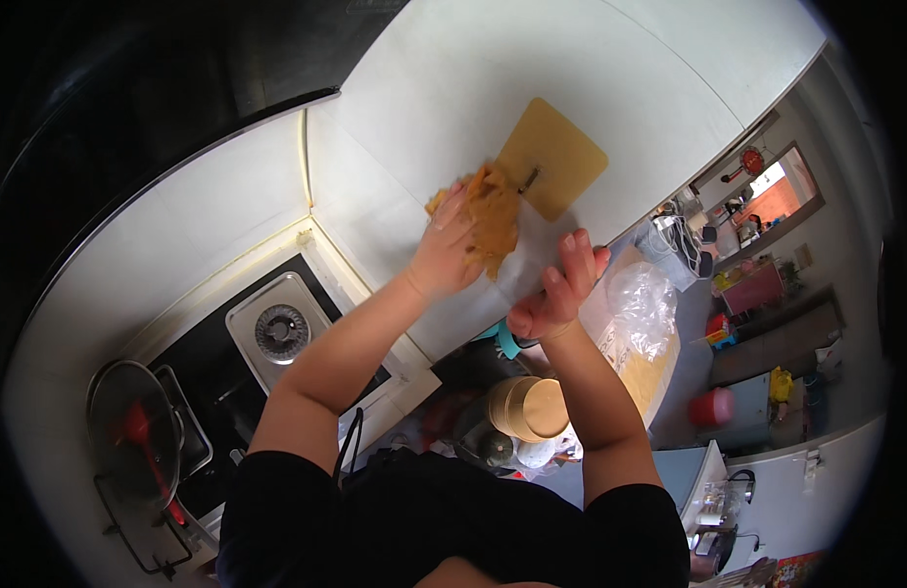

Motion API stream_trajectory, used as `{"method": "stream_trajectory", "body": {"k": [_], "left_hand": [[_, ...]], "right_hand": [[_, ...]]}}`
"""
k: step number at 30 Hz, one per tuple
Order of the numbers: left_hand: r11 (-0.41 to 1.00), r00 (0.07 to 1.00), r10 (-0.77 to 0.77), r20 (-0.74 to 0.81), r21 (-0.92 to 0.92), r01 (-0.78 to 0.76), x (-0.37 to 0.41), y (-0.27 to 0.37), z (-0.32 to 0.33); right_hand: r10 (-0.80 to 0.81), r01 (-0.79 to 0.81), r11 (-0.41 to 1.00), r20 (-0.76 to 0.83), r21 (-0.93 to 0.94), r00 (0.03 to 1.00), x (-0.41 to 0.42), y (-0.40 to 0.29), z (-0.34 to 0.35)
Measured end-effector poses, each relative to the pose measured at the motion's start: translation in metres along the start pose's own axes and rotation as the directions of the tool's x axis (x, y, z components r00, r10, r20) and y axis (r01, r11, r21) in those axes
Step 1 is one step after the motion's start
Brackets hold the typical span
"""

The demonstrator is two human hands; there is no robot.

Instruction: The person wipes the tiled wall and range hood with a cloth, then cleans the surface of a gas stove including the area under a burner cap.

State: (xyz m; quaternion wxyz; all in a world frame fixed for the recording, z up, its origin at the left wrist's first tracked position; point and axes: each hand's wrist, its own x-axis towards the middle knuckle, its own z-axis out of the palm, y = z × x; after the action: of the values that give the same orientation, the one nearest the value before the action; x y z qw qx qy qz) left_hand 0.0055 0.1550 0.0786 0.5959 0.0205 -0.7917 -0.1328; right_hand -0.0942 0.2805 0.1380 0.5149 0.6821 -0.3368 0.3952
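Note:
My left hand (445,250) presses a crumpled orange-brown cloth (495,220) against a white wall panel (431,95). The cloth covers part of my fingers, and its upper right edge meets a yellowish square adhesive wall hook plate (567,158). A small dark metal hook (528,181) sticks out from this plate. Below and right of the plate is my right hand (560,290), palm turned up and fingers apart, with nothing in it. Whether it touches the panel cannot be told.
A gas hob (226,397) with a burner (282,333) lies at lower left. Beside it are a glass lid (134,434) and a red ladle (141,430). A dark range hood (167,88) overhangs at upper left. Below my right hand stand a tan round container (531,409) and plastic bags (641,301).

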Motion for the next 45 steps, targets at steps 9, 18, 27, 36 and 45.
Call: {"method": "stream_trajectory", "body": {"k": [9, 18, 27, 36, 45], "left_hand": [[0.968, 0.948, 0.212, -0.237, -0.085, -0.238, 0.099, 0.009, -0.02], [0.979, 0.966, 0.105, -0.236, -0.146, -0.142, 0.009, 0.0, 0.008], [0.986, 0.927, 0.164, -0.337, 0.066, -0.151, 0.025, 0.036, 0.022], [0.989, 0.905, 0.105, -0.413, -0.053, -0.139, 0.031, 0.052, 0.02], [0.996, 0.968, -0.064, -0.241, 0.037, 0.075, -0.009, 0.03, 0.011]], "right_hand": [[0.024, -0.018, 0.998, 0.098, -0.065, 0.995, 0.002, 0.001, -0.005], [0.056, -0.05, 0.997, 0.097, -0.063, 0.994, 0.007, -0.004, -0.002], [0.089, -0.066, 0.988, 0.161, -0.143, 0.983, 0.007, -0.005, -0.009], [0.088, -0.075, 0.992, 0.125, -0.105, 0.988, 0.005, -0.007, -0.007], [0.077, -0.065, 0.994, 0.133, -0.093, 0.988, 0.004, -0.003, -0.003]]}}
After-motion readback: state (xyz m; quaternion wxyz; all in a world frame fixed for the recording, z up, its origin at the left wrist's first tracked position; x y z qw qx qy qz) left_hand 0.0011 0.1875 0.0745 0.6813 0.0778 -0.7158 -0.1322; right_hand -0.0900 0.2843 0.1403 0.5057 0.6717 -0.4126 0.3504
